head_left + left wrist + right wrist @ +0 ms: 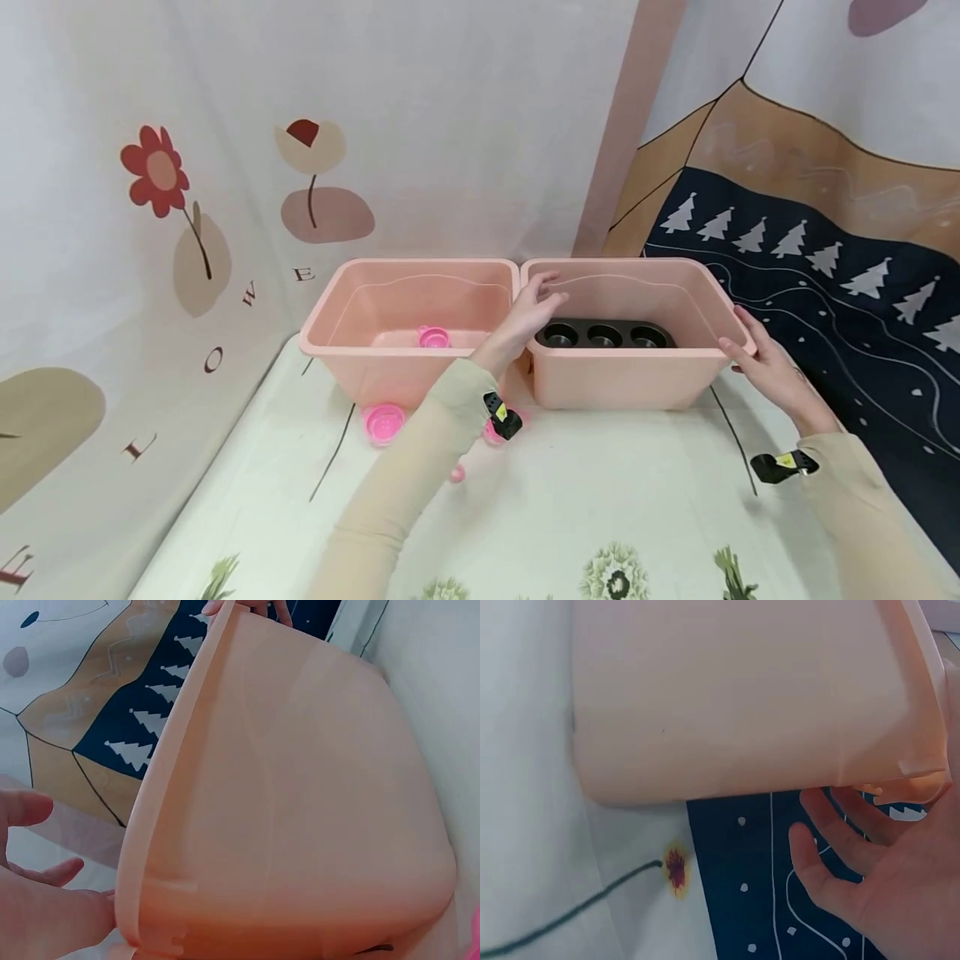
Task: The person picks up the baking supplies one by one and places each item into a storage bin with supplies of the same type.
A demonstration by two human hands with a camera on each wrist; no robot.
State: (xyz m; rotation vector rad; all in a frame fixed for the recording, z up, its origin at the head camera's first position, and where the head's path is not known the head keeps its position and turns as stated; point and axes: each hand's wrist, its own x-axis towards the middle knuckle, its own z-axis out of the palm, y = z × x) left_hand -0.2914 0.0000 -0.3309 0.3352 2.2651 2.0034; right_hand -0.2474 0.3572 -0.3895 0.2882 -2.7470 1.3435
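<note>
1. Centrally, right pink bin (607, 381): upright on pale tablecloth (615, 475), its rim meeting the left pink bin (367, 377).
2. Right hand (776, 385): gripping right bin's right end, thumb at rim, fingers outside.
3. Left hand (527, 319): fingers apart, at right bin's left rim; contact unclear.
4. Black muffin tray (604, 335): inside right bin, three cups visible.
5. Small pink dish (433, 337): inside left bin.
6. Larger pink dish (384, 423), pink ball (457, 473): on tablecloth.
</note>
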